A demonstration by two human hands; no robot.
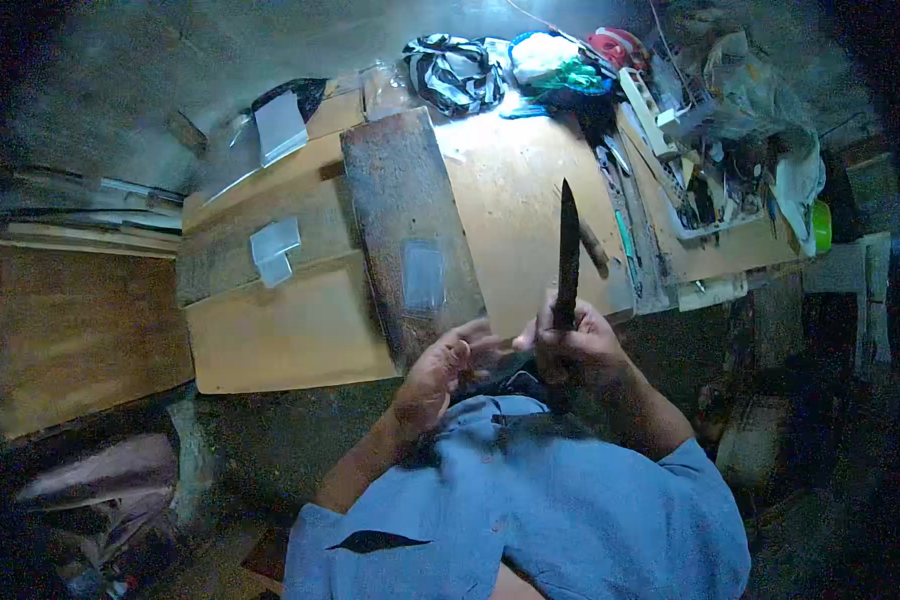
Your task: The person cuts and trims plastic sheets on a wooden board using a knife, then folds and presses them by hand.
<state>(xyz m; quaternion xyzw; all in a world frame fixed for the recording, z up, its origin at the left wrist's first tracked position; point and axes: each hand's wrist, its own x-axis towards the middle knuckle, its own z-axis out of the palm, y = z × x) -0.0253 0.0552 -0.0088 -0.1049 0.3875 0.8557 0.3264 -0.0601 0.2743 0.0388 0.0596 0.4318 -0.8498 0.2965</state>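
Right hand grips a dark knife-shaped blade at its lower end, fingers wrapped round it, point up and away from the body; the lowest part is hidden by the hand. The blade stands in front of the torso, overlapping the near right part of the pale worktop in view. Left hand is just beside, fingers half curled and partly blurred; cannot tell whether they pinch anything small. Past it, a dark, worn board lies lengthwise across the worktop, a clear flat piece on its near half. Farther left, a pale folded sheet. At far right, a white tray of jumbled items; a striped bag sits at the back edge.
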